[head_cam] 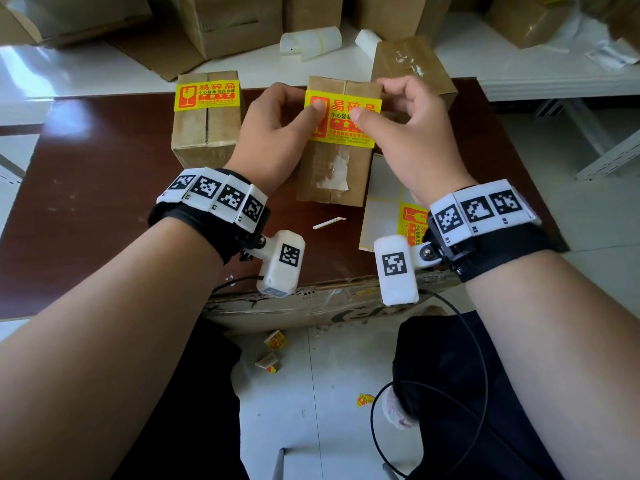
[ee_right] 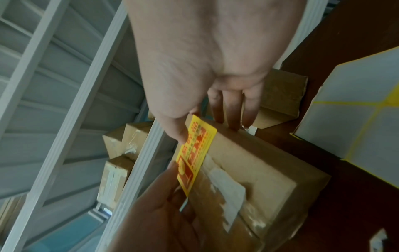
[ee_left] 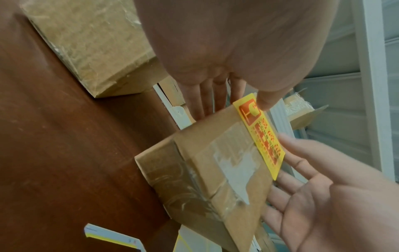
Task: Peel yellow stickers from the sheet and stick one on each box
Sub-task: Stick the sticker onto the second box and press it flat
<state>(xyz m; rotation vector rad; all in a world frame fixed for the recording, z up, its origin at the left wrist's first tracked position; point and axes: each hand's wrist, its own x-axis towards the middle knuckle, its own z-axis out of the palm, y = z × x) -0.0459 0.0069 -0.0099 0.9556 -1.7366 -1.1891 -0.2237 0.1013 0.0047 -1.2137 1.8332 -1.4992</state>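
A yellow sticker (head_cam: 343, 124) with red print hangs tilted over the far end of the middle cardboard box (head_cam: 332, 174), its near edge lifted. My left hand (head_cam: 306, 98) pinches its left end, thumb on the printed face. My right hand (head_cam: 370, 100) pinches its right part. In the left wrist view the sticker (ee_left: 263, 136) stands up from the box (ee_left: 215, 162). The right wrist view shows my right thumb on the sticker (ee_right: 194, 153) and straight fingers touching the box's (ee_right: 259, 162) far edge. The left box (head_cam: 204, 133) bears a sticker (head_cam: 207, 95). The sticker sheet (head_cam: 384, 202) lies to the right.
A third bare box (head_cam: 412, 64) stands behind at the right. A strip of backing paper (head_cam: 329, 223) lies on the brown table (head_cam: 104, 185). White rolled backing (head_cam: 311, 41) and large cartons sit on the floor behind. Sticker scraps (head_cam: 275, 339) lie under the table.
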